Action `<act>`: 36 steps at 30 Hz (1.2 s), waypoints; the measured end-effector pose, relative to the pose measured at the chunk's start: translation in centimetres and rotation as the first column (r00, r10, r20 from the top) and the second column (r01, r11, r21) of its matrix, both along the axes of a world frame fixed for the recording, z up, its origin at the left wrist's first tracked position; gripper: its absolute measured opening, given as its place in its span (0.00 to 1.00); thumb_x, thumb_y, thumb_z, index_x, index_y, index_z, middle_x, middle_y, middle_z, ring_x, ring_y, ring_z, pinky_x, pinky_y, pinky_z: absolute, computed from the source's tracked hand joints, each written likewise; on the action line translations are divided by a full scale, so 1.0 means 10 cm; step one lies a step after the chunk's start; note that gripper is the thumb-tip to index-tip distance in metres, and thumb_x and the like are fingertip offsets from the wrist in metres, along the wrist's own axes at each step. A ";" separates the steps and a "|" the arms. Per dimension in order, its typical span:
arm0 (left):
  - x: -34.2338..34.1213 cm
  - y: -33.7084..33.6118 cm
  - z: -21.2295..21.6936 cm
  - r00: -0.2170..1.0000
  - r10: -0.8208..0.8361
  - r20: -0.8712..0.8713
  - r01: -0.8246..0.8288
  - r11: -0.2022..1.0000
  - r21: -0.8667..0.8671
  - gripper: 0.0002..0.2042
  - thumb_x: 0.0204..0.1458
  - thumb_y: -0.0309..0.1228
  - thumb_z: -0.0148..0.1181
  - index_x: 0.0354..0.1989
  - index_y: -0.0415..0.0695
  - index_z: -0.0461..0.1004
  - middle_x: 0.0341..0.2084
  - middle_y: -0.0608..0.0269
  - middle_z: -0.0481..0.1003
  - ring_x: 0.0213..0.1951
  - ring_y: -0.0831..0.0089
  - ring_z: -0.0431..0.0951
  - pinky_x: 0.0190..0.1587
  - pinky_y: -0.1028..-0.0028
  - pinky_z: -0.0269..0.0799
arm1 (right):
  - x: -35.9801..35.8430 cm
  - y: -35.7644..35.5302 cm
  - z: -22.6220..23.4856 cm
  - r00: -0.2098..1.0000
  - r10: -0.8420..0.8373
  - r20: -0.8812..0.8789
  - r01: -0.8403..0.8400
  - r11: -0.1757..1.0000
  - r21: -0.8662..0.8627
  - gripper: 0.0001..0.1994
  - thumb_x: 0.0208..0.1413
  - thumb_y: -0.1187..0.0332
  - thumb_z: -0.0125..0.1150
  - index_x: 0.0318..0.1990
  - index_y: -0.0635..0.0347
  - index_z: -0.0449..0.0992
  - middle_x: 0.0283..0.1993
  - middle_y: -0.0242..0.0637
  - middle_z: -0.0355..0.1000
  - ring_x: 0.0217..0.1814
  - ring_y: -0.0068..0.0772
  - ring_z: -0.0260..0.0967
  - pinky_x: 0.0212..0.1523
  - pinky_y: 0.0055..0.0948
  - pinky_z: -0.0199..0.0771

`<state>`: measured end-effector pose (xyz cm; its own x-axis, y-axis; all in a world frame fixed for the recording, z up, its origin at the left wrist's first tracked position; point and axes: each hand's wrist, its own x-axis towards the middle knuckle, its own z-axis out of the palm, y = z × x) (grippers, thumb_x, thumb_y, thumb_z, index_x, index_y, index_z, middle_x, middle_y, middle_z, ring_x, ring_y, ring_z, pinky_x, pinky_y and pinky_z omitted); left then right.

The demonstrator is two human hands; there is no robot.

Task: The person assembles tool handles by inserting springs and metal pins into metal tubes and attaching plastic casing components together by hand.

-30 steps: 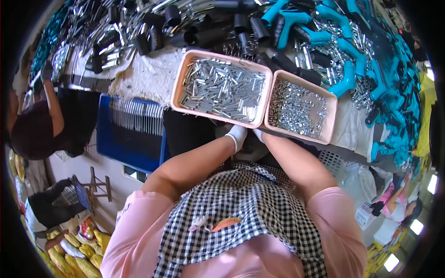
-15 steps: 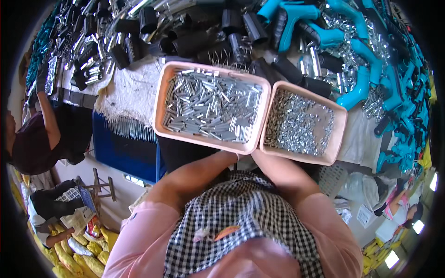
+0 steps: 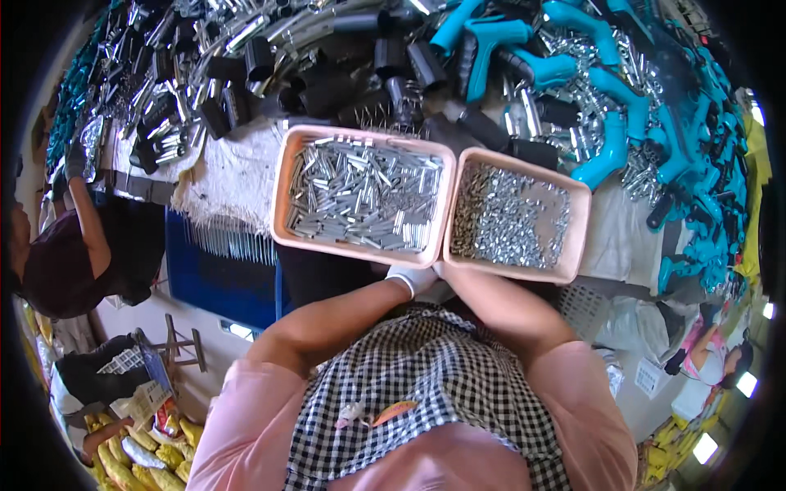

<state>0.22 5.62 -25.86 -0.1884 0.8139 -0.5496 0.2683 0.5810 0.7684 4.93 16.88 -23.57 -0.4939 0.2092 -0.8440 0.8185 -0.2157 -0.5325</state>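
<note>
My left hand (image 3: 416,279), in a white glove, is at the near edge of a pale pink tray (image 3: 354,254). Its fingers are hidden, so its grip does not show. Beside it, my right forearm (image 3: 499,299) reaches up to where the two trays meet; the right hand is almost wholly covered by the rims. Short metal pins or tubes (image 3: 360,188) lie in a jumble in the larger tray. The smaller pink tray (image 3: 565,266), touching it on the right, holds tiny shiny metal pieces (image 3: 503,213).
Behind the trays lie heaped black cylindrical sleeves (image 3: 426,67), metal parts and teal pistol-shaped housings (image 3: 606,151). A blue bin (image 3: 217,274) with thin metal rods is at left. Farther left another person (image 3: 65,254) works at the bench; yellow sacks (image 3: 123,462) lie beyond.
The trays and bench parts have shifted a little left in the view. More of my gloved left hand now shows below the larger tray's rim.
</note>
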 end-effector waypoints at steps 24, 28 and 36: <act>0.63 0.28 1.90 0.832 -0.511 0.214 0.386 0.812 0.437 0.36 0.58 0.52 0.55 0.66 0.36 0.56 0.54 0.48 0.72 0.55 0.58 0.74 0.59 0.64 0.67 | 3.33 -0.23 1.36 0.955 -0.074 -0.287 -0.011 0.959 -0.284 0.16 0.38 0.79 0.67 0.39 0.66 0.77 0.30 0.28 0.74 0.33 0.22 0.69 0.36 0.25 0.72; 0.65 0.25 1.77 0.927 -0.346 -0.144 0.374 0.822 0.430 0.33 0.56 0.53 0.57 0.61 0.39 0.62 0.47 0.48 0.76 0.49 0.52 0.77 0.53 0.62 0.71 | 3.88 -0.69 0.82 0.604 -0.786 -0.135 0.647 0.582 -0.493 0.12 0.43 0.80 0.63 0.38 0.66 0.76 0.29 0.34 0.74 0.30 0.29 0.71 0.33 0.31 0.73; 0.73 0.31 1.70 0.922 -0.368 -0.122 0.387 0.891 0.238 0.20 0.56 0.42 0.59 0.48 0.38 0.75 0.42 0.46 0.78 0.45 0.54 0.80 0.49 0.64 0.74 | 4.47 -0.45 -0.21 0.678 -0.580 0.452 0.425 0.810 0.404 0.13 0.44 0.70 0.65 0.36 0.71 0.78 0.31 0.45 0.77 0.30 0.37 0.76 0.33 0.34 0.75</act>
